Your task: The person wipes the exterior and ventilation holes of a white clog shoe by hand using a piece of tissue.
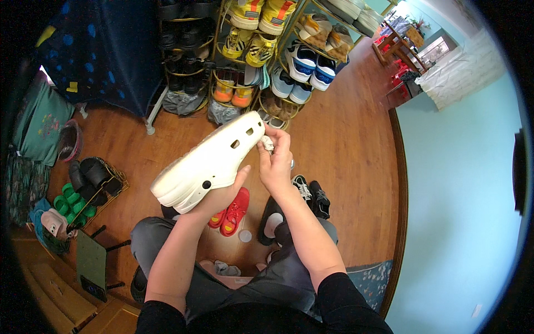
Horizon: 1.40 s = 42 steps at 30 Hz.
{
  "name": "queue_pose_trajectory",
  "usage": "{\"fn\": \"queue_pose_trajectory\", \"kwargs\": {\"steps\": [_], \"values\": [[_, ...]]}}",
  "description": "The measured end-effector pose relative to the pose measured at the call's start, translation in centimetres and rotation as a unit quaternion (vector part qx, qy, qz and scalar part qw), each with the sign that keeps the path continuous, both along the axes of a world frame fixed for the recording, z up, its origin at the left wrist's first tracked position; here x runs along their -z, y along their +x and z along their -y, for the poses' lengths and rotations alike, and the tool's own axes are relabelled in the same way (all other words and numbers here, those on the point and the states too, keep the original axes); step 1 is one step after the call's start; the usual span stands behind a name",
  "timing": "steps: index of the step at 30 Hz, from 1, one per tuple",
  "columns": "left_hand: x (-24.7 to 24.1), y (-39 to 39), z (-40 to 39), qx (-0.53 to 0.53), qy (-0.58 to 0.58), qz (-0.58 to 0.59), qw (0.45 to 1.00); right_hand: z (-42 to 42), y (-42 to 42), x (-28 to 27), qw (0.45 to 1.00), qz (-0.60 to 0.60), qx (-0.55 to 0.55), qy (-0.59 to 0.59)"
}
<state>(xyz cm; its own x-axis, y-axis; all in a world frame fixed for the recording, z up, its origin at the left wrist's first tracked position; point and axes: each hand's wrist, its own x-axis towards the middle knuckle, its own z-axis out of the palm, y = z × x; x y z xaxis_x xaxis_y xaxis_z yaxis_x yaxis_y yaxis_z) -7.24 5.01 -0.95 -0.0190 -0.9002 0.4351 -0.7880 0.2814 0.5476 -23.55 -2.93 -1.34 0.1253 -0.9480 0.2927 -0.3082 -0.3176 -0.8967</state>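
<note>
A white clog with side holes and a black strap rivet is held up before me, its toe pointing away to the upper right. My left hand supports it from below near the heel, thumb along its side; the hidden fingers seem to lie inside or behind the clog. At the toe end, my right hand pinches a crumpled whitish cloth or tissue between thumb and fingers, close beside the clog. Below on the floor, between my legs, lie red shoes and a small round translucent lid or dish.
Racks of shoes stand ahead. Black-and-white sneakers are by my right foot. At left are a low gold rack with black and green slippers and a small stool. A blue wall bounds the right.
</note>
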Motion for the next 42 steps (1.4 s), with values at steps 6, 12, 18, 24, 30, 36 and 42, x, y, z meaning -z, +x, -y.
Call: {"fn": "queue_pose_trajectory", "kwargs": {"steps": [6,12,18,24,30,36,42], "values": [[-0.3,-0.7,0.9,0.092,0.180,-0.761,0.616,0.7,0.4,-1.1,0.979,-0.003,0.058,-0.197],[-0.6,-0.3,1.6,0.113,0.178,-0.840,0.500,-2.0,1.4,-2.0,0.933,-0.146,-0.116,-0.309],[-1.5,-0.6,1.8,0.116,0.199,-0.842,0.487,0.4,-0.4,-1.9,0.957,-0.144,0.016,-0.250],[0.4,-0.6,2.4,0.081,0.173,-0.847,0.496,-3.1,0.8,-1.6,0.963,-0.092,-0.137,-0.214],[-0.4,-0.6,2.2,0.086,0.176,-0.851,0.487,-2.2,0.9,-1.5,0.973,-0.086,-0.082,-0.199],[-0.3,-0.7,2.2,0.084,0.185,-0.846,0.494,-0.9,0.2,-2.1,0.928,-0.173,-0.021,-0.330],[0.5,-1.4,1.9,0.107,0.187,-0.834,0.509,-2.6,1.5,-1.7,0.954,-0.106,-0.097,-0.263]]}}
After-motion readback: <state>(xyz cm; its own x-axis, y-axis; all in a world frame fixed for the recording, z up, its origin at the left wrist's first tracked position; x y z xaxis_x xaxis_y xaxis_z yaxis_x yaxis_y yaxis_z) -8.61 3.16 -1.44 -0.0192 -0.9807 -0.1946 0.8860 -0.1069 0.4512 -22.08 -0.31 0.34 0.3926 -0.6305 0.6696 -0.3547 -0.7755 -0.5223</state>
